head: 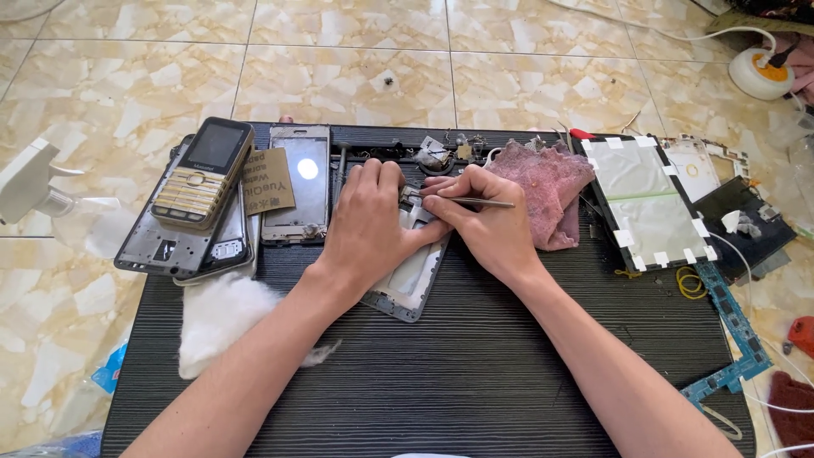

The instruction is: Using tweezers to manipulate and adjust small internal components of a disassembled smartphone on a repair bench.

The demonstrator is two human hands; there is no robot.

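Landmark: phone frame point(405, 284), a grey open chassis lying tilted near the middle of the black ribbed work mat point(475, 373); all places below are given from it.

Nearest item: white cotton wad point(216, 318), left of the frame and nearer the person, on the mat's left edge.

Left hand point(366, 222): lies palm-down over the frame's upper half, fingers curled over its far end — pressing it to the mat, clamped on the frame.

Right hand point(482, 216): touching the frame's upper right corner, fingers pinched shut around metal tweezers point(462, 202).

Tweezers: held almost level, one end running out to the right of the hand, the other pointing left to the frame's far end; the tip is hidden between the two hands.

Step in hand: judged to be fine work at the frame's top edge, frame steadied while the tweezers pick or seat a small part.

Next move calls for: a steady holding hand and a small, controlled tweezer motion — the part itself cannot be made out.

Right of frame: pink rag point(551, 191), then a taped screen panel point(649, 203); blue-green circuit strip point(733, 326) right and nearer.

Left of frame, farther: bare display assembly point(297, 187); gold-keyed bar phone point(203, 172) stacked on other chassis.

Beyond frame: small loose metal parts point(441, 151) at the mat's far edge.
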